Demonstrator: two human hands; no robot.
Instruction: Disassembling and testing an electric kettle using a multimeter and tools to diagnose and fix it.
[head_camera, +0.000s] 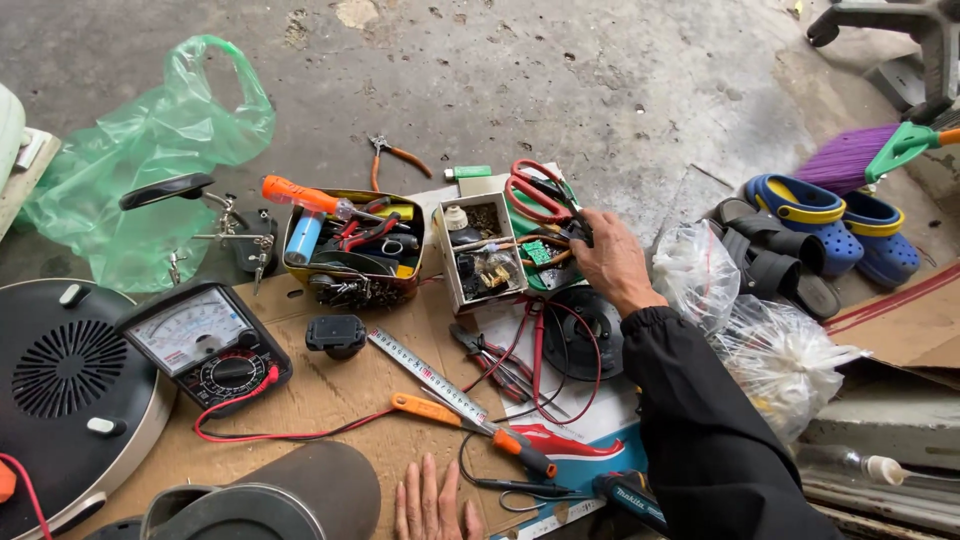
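Observation:
My right hand reaches forward to a small black object beside a green circuit board and the red-handled scissors; its fingers are closed on the black object. My left hand rests flat on the cardboard at the bottom edge, fingers spread, holding nothing. Just beyond it lie an orange-handled screwdriver and a metal ruler.
An analog multimeter with red lead sits left, beside a round black appliance. A yellow tin of tools, a white parts box, green plastic bag, clear bags, blue sandals and a broom surround.

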